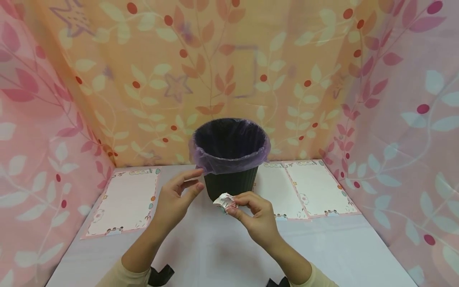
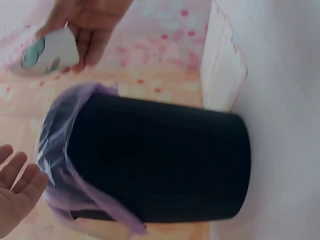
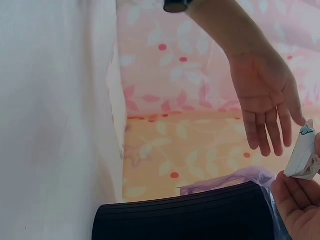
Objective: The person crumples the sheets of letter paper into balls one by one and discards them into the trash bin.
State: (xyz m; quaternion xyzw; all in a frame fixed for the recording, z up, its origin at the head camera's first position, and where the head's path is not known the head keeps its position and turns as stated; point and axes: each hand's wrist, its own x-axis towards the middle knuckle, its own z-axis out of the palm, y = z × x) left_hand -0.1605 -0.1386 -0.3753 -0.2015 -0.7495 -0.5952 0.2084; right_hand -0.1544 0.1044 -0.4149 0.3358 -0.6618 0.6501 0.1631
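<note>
My right hand (image 1: 259,215) pinches a crumpled piece of white printed paper (image 1: 226,201) between thumb and fingers, in front of the bin. Green and pink marks show on the paper, and its folded side faces the left wrist view (image 2: 52,52). To the left, my left hand (image 1: 177,197) is held up with relaxed, spread fingers and nothing in it. Its fingertips are close to the rim of a dark bin (image 1: 229,183). A purple plastic bag (image 1: 233,161) lines the bin and folds over its rim. The bin's bottom inside is too dark to make out.
A decorated white sheet (image 1: 125,201) lies on the white table (image 1: 215,251) at the left. Two similar sheets (image 1: 319,191) lie at the right, partly behind the bin. Patterned cloth (image 1: 229,71) hangs at the back and both sides.
</note>
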